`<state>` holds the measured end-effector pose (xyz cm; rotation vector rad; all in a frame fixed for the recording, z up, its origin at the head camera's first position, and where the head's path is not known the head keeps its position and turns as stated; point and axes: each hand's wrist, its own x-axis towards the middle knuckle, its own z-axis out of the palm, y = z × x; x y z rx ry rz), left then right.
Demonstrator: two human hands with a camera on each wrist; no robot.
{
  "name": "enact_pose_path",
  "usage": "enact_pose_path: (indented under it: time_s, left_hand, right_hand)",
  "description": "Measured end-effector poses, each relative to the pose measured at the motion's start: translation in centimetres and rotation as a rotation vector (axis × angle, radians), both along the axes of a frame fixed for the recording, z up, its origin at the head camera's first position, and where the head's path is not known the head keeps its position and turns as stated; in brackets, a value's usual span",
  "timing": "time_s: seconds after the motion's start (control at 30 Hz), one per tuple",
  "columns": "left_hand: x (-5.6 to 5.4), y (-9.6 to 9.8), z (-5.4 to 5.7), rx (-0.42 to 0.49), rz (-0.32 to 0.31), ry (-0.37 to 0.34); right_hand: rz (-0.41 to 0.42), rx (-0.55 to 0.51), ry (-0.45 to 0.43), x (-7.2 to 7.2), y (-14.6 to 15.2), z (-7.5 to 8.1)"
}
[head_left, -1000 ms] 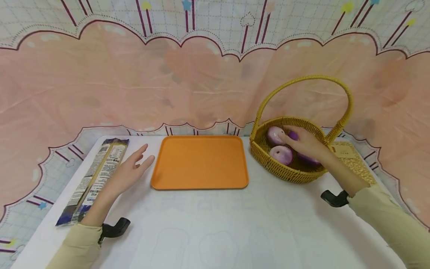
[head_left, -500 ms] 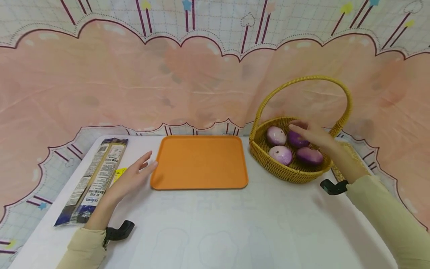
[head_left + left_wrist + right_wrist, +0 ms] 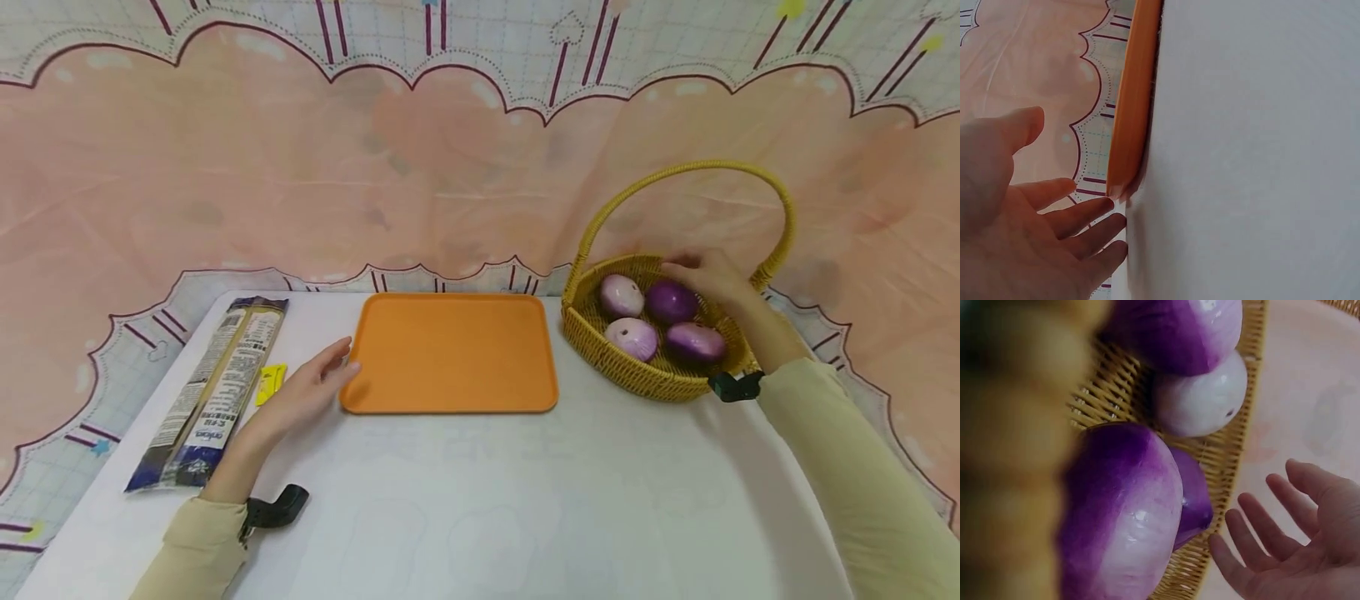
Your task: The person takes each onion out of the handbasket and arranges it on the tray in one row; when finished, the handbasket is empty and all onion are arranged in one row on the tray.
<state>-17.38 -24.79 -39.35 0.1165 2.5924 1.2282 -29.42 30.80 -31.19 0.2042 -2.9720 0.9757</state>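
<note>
Golden wicker, coarsely woven — the basket (image 3: 622, 372) carries four glossy, rounded onions (image 3: 632, 339)! The right hand (image 3: 716, 273), fingers spread, grips nothing by the far rim; only the right wrist view catches one pointed tip (image 3: 1207, 516). The left hand (image 3: 303, 398), fingers loose, empty, nears the smooth tray (image 3: 453, 354) — shiny packet (image 3: 217, 392) alongside, print illegible.

The left hand (image 3: 303, 398) is hovering at left, thumb (image 3: 1024, 127) standing apart; the right hand (image 3: 714, 277) is hovering at far right, fingers (image 3: 1266, 526) curving slightly.
</note>
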Motion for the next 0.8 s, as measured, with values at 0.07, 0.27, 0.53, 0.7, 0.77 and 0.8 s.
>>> enact_pose_path:
  time_s: [0.07, 0.27, 0.53, 0.7, 0.77, 0.8]
  left_hand:
    - [-0.1, 0.3, -0.2, 0.009, -0.008, 0.009]
    - [-0.1, 0.1, -0.6, -0.01, -0.02, 0.002]
    - [0.0, 0.1, -1.4, -0.094, -0.087, 0.055]
    - [0.1, 0.2, -1.7, -0.17, -0.094, 0.081]
    - [0.1, 0.2, -1.7, -0.179, -0.091, 0.083]
    - [0.1, 0.2, -1.7, -0.182, -0.09, 0.088]
  right_hand:
    - [-0.007, 0.014, -0.013, -0.1, 0.4, -0.1]
    - [0.006, 0.026, -0.129, -0.1, 0.7, 0.2]
    - [0.003, 0.024, -0.209, -0.9, 0.3, 1.2]
    - [-0.025, -0.005, -0.215, -1.1, 0.3, 1.1]
    - [-0.035, -0.016, -0.226, -1.1, 0.4, 1.0]
    - [-0.045, -0.032, -0.23, -1.1, 0.4, 0.9]
